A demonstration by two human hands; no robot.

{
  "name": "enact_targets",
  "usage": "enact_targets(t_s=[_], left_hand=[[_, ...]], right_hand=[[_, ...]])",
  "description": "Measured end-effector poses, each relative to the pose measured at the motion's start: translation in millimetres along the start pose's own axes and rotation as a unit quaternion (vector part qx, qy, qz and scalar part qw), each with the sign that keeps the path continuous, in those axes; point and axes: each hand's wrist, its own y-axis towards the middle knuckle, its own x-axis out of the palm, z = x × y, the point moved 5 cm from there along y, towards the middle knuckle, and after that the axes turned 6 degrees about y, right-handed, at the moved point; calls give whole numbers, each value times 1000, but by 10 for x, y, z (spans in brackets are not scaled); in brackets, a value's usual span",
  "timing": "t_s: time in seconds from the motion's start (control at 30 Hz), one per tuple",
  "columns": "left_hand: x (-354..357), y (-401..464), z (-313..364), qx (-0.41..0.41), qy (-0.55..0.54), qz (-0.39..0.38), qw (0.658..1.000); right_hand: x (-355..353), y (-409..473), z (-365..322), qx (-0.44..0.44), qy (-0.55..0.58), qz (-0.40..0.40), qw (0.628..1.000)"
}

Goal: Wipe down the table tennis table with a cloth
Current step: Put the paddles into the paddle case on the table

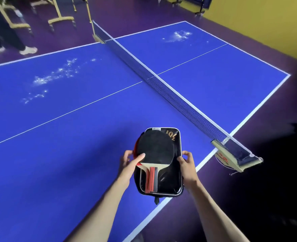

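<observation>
Wiping hasn't started yet, as far as I can tell. The blue table tennis bench (74, 137) has white wet-looking speckles (53, 77) on the side left of the dark mesh net (161, 84) and another patch (180, 36) beyond the net. No cloth in sight anywhere. You're holding a black zip-up paddle case (168, 180) near the net's close end, with black-and-red wooden paddles (153, 154) on top. Your left hand (132, 163) grips the paddles, thumb on the black rubber, and your right hand (186, 163) is clamped on the case edge. Looks like you're clearing gear off first, so basically everything's left.
</observation>
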Motion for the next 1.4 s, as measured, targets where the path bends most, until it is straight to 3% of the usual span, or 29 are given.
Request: enact_targets(t_s=[0.13, 0.33, 0.63, 0.8, 1.17, 1.4], left_hand=[[-164, -257, -129, 6, -7, -50, 999], [-595, -865, -363, 34, -23, -39, 998], [-1650, -1799, -831, 54, 25, -62, 996], [-2369, -1995, -1020, 65, 61, -102, 991], [-3992, -2294, -1808, 42, 131, -198, 970], [-4814, -2815, -2326, 37, 167, -192, 966]], right_hand=[[135, -481, 171, -7, 42, 7, 999], [273, -1275, 595, -26, 92, 36, 995], [638, -2829, 1327, -68, 75, 68, 993], [1072, -3494, 1708, -47, 54, 75, 995], [2291, -5050, 3057, 4, 78, 204, 976], [2706, -5797, 3827, 29, 93, 206, 974]])
